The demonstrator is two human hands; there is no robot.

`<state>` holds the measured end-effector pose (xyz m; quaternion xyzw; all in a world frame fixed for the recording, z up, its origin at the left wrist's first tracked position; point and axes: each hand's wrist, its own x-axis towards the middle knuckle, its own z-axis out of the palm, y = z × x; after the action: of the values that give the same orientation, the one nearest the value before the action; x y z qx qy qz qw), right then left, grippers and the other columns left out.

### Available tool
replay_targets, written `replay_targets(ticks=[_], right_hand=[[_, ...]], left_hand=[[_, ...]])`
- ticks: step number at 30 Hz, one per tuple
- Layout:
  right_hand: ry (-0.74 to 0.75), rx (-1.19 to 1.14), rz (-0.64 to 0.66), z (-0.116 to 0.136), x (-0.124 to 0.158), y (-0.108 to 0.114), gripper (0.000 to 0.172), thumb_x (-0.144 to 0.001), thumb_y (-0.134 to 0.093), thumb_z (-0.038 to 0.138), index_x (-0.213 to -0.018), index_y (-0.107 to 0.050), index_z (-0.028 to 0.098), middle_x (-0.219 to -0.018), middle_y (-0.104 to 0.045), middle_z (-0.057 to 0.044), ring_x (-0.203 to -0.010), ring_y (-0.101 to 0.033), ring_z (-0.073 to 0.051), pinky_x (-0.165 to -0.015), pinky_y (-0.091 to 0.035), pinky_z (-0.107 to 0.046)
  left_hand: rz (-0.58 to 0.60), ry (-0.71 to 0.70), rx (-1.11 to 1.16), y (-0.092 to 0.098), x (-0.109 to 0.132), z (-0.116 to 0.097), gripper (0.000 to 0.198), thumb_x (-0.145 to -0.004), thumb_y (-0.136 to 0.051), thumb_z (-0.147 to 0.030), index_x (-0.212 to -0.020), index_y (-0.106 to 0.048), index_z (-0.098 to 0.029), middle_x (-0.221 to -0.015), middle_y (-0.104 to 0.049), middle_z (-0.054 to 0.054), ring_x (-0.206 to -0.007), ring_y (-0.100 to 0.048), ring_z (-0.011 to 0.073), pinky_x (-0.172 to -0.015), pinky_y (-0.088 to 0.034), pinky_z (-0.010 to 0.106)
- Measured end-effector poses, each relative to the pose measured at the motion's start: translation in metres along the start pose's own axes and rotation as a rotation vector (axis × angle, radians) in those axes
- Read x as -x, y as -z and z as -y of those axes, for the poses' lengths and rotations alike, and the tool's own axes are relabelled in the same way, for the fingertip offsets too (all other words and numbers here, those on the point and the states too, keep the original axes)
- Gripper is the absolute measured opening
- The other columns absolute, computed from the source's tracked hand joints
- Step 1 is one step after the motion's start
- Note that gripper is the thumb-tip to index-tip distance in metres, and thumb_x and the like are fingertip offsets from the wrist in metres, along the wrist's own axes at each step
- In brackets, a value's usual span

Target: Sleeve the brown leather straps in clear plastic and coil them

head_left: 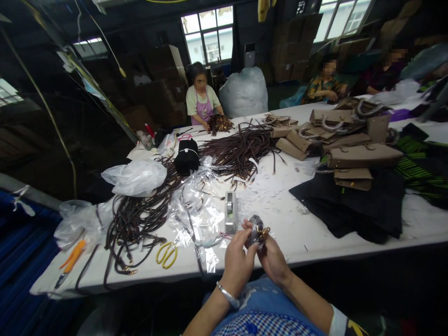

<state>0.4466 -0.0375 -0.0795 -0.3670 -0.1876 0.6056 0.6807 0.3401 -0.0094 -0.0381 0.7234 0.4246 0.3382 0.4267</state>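
My left hand (238,261) and my right hand (271,259) meet just in front of the white table's near edge (315,254). Together they pinch a small gold metal clasp wrapped in clear plastic (258,229). Both hands have their fingers closed round it. A silver bracelet sits on my left wrist. A grey tape dispenser (230,212) stands on the table just beyond my hands. Yellow-handled scissors (167,254) lie to the left of them.
Dark brown straps lie in heaps at the left (140,214) and centre (241,149). Clear plastic bags (196,210), a black pouch (186,156), tan handbags (357,156), black cloth (353,205) and an orange cutter (72,259) crowd the table. Three people sit at the far side.
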Motion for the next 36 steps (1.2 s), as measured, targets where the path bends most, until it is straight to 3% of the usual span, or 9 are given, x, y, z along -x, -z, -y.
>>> replay_targets(ticks=[3,5,8,11,14,17,24,29,36], right_hand=[[-0.034,0.021,0.009,-0.012,-0.018,0.019,0.036,-0.089,-0.053,0.044,-0.112,-0.067,0.021,-0.120,-0.066,-0.009,-0.118,-0.054,-0.026,-0.097,-0.046,-0.044],[-0.054,0.035,0.018,-0.017,-0.029,0.030,0.033,-0.086,-0.057,0.042,-0.109,-0.068,0.020,-0.118,-0.067,-0.009,-0.114,-0.057,-0.026,-0.092,-0.049,-0.040],[-0.127,0.030,0.035,-0.016,-0.043,0.042,0.033,-0.085,-0.059,0.040,-0.109,-0.068,0.019,-0.118,-0.067,-0.010,-0.106,-0.061,-0.025,-0.073,-0.054,-0.033],[-0.211,0.004,0.069,-0.008,-0.054,0.050,0.034,-0.086,-0.059,0.038,-0.114,-0.066,0.020,-0.119,-0.066,-0.009,-0.102,-0.062,-0.024,-0.067,-0.053,-0.030],[-0.270,0.004,0.082,0.000,-0.063,0.057,0.034,-0.086,-0.060,0.037,-0.114,-0.067,0.020,-0.119,-0.067,-0.009,-0.109,-0.060,-0.024,-0.081,-0.052,-0.032],[-0.311,0.007,0.088,0.001,-0.071,0.065,0.034,-0.086,-0.060,0.039,-0.115,-0.067,0.022,-0.126,-0.063,-0.009,-0.117,-0.056,-0.025,-0.085,-0.052,-0.034],[-0.397,-0.013,0.123,0.000,-0.086,0.071,0.037,-0.084,-0.062,0.039,-0.117,-0.065,0.025,-0.132,-0.058,-0.007,-0.116,-0.055,-0.027,-0.066,-0.058,-0.029],[-0.407,0.009,0.126,-0.005,-0.092,0.072,0.035,-0.084,-0.062,0.040,-0.116,-0.067,0.026,-0.125,-0.063,-0.007,-0.106,-0.061,-0.025,-0.066,-0.056,-0.029],[-0.317,0.170,0.147,-0.019,-0.101,0.073,0.039,-0.087,-0.055,0.049,-0.115,-0.067,0.025,-0.116,-0.068,-0.010,-0.101,-0.063,-0.025,-0.084,-0.052,-0.038]], left_hand=[[0.007,0.122,0.028,-0.012,-0.008,0.015,0.031,-0.083,-0.059,-0.022,-0.113,-0.066,-0.019,-0.112,-0.068,0.010,-0.103,-0.062,0.0241,-0.091,-0.049,0.040],[0.036,0.253,0.077,-0.019,-0.015,0.027,0.034,-0.082,-0.060,-0.026,-0.115,-0.066,-0.018,-0.098,-0.072,0.009,-0.083,-0.066,0.0210,-0.077,-0.053,0.034],[0.063,0.437,0.227,-0.032,-0.024,0.043,0.041,-0.081,-0.062,-0.030,-0.119,-0.064,-0.014,-0.076,-0.071,0.004,-0.057,-0.061,0.0143,-0.054,-0.049,0.025],[0.021,0.523,0.389,-0.044,-0.032,0.051,0.045,-0.080,-0.065,-0.032,-0.120,-0.064,-0.012,-0.073,-0.069,0.003,-0.058,-0.060,0.0115,-0.057,-0.050,0.023],[-0.026,0.595,0.468,-0.055,-0.039,0.052,0.044,-0.079,-0.066,-0.031,-0.120,-0.064,-0.013,-0.081,-0.070,0.003,-0.064,-0.061,0.0107,-0.063,-0.053,0.024],[-0.047,0.621,0.482,-0.062,-0.044,0.051,0.043,-0.080,-0.064,-0.028,-0.121,-0.064,-0.015,-0.096,-0.070,0.006,-0.068,-0.063,0.0118,-0.053,-0.051,0.019],[-0.045,0.587,0.430,-0.061,-0.052,0.060,0.042,-0.083,-0.061,-0.032,-0.122,-0.059,-0.016,-0.114,-0.065,0.011,-0.046,-0.052,0.0035,-0.033,-0.037,0.013],[-0.037,0.592,0.564,-0.060,-0.054,0.067,0.043,-0.082,-0.064,-0.033,-0.121,-0.060,-0.015,-0.117,-0.065,0.013,-0.069,-0.068,0.0136,-0.048,-0.052,0.018],[-0.214,0.711,0.635,-0.066,-0.055,0.072,0.048,-0.078,-0.069,-0.032,-0.122,-0.063,-0.013,-0.108,-0.071,0.010,-0.080,-0.071,0.0185,-0.075,-0.060,0.030]])
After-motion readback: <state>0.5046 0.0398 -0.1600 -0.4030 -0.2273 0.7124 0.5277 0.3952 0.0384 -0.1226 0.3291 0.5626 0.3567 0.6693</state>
